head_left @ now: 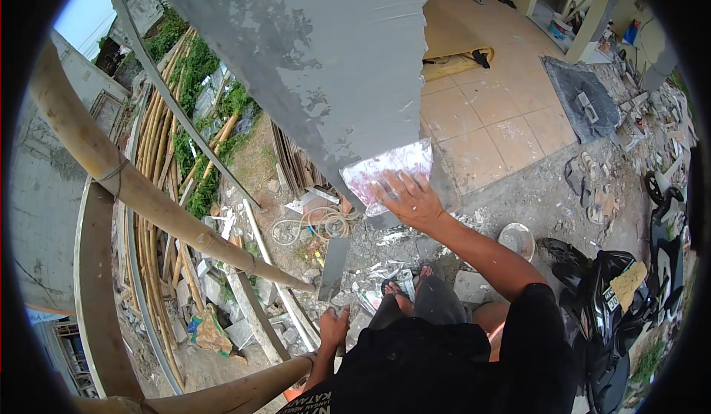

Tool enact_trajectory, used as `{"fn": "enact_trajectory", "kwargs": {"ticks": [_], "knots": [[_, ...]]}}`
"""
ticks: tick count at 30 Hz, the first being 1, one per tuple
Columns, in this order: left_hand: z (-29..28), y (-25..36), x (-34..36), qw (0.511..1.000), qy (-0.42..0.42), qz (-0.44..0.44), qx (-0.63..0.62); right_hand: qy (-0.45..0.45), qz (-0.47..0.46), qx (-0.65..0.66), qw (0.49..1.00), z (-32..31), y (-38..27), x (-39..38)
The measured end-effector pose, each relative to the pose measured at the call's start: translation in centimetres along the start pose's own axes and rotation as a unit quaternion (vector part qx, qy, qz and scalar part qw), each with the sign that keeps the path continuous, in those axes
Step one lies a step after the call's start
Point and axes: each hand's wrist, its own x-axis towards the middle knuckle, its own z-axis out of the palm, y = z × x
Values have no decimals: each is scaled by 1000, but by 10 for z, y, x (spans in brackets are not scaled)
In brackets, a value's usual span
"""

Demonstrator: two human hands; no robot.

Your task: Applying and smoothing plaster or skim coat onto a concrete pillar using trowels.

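A grey plastered column [370,66] rises in front of me, with darker, damp-looking patches on its left face. My right hand [409,201] presses a white sheet with pink marks [385,169] against the column's lower part, its fingers bent over the sheet. The sheet looks like paper or thin plastic; I cannot tell which. Lower down, my left hand [335,328] is closed around a trowel. Its flat grey rectangular blade [334,268] points away from me, beside a bamboo pole. The trowel's handle is mostly hidden by the hand.
Bamboo poles [174,221] form a frame at my left. Below lie rubble, boards and a coiled hose [318,223]. A white bucket [516,241] stands at the right, near a parked black motorcycle [611,303]. Beyond the column spreads a tiled floor [492,129].
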Motion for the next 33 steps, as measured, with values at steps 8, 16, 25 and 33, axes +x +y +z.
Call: {"fn": "enact_trajectory", "kwargs": {"ticks": [8, 16, 25, 33], "knots": [[-15, 42, 1, 996, 50, -60, -33, -2, 15, 40, 999, 80, -35, -86], [1, 29, 32, 991, 52, -113, -48, -64, 77, 123, 987, 124, -95, -164], [3, -90, 77, 975, -15, -213, -67, -45, 631, 405, 660, 55, -175, -163], [-13, -166, 151, 976, -125, -120, 131, 130, 536, 272, 788, 96, -151, -83]]}}
